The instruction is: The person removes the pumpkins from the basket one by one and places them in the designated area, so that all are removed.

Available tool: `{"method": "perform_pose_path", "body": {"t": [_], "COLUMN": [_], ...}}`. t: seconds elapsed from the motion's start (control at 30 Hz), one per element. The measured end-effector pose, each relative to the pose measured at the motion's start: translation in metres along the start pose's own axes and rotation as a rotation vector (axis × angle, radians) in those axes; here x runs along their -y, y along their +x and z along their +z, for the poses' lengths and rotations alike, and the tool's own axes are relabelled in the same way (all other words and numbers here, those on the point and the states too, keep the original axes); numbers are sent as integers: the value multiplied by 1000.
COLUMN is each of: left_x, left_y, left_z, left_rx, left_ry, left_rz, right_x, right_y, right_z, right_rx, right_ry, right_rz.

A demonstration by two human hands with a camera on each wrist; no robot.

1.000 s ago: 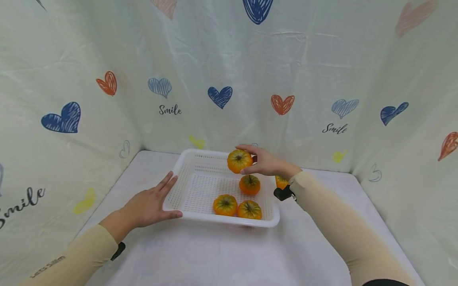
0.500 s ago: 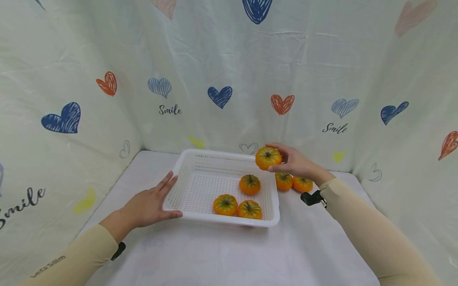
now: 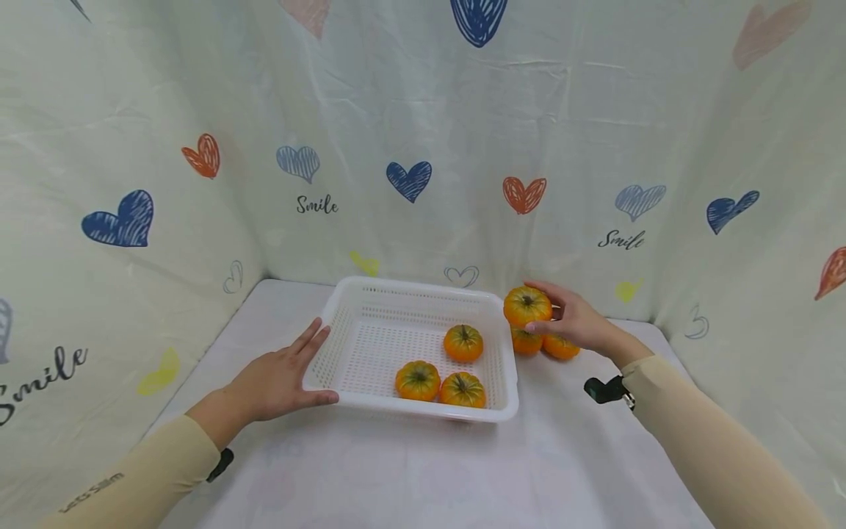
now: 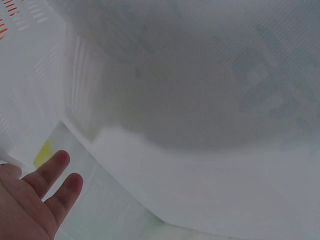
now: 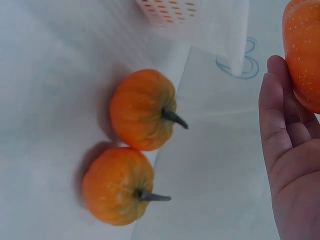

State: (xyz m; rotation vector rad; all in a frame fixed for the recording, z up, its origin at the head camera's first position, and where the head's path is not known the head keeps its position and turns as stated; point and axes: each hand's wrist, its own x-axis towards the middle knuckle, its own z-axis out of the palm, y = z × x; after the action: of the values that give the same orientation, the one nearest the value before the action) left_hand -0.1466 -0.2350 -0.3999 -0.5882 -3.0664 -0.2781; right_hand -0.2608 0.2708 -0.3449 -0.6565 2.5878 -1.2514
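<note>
My right hand (image 3: 581, 322) grips a small orange pumpkin (image 3: 526, 306) above the table, just past the basket's right edge. In the right wrist view the same pumpkin (image 5: 305, 55) shows at the upper right against the fingers. Below it, two more pumpkins, one nearer the basket (image 5: 145, 110) and one farther off (image 5: 119, 186), sit side by side on the table. My left hand (image 3: 267, 382) rests with spread fingers on the left rim of the white plastic basket (image 3: 410, 409). Inside the basket lie three pumpkins: one toward the right (image 3: 463, 343) and two along the front (image 3: 418, 380).
A white cloth covers the table (image 3: 396, 470). Behind and at both sides hangs a pale curtain (image 3: 449, 103) printed with hearts and the word "Smile".
My right hand has carried its pumpkin rightward, from over the basket to above the two pumpkins on the table. The left hand and the basket have stayed put.
</note>
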Motion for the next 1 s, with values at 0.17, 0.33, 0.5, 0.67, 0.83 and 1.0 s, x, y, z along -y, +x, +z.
{"method": "perform_pose_path", "body": {"t": [0.17, 0.33, 0.5, 0.67, 0.83, 1.0], "left_x": [0, 0, -1, -1, -1, -1], "left_y": [0, 0, 0, -1, 0, 0], "left_z": [1, 0, -2, -3, -3, -2], "left_rx": [-1, -8, -1, 3, 0, 1], "left_ry": [0, 3, 4, 2, 5, 11], "left_rz": [12, 15, 10, 7, 9, 5], "right_x": [-13, -24, -33, -39, -49, -61], "right_y": [-14, -28, -39, -49, -58, -65], "right_z": [-6, -11, -16, -20, -24, -27], "right_rx": [-23, -42, -67, -84, -101, -119], "right_ry": [-6, -31, -60, -70, -61, -56], "right_rz": [38, 79, 119, 138, 170, 214]}}
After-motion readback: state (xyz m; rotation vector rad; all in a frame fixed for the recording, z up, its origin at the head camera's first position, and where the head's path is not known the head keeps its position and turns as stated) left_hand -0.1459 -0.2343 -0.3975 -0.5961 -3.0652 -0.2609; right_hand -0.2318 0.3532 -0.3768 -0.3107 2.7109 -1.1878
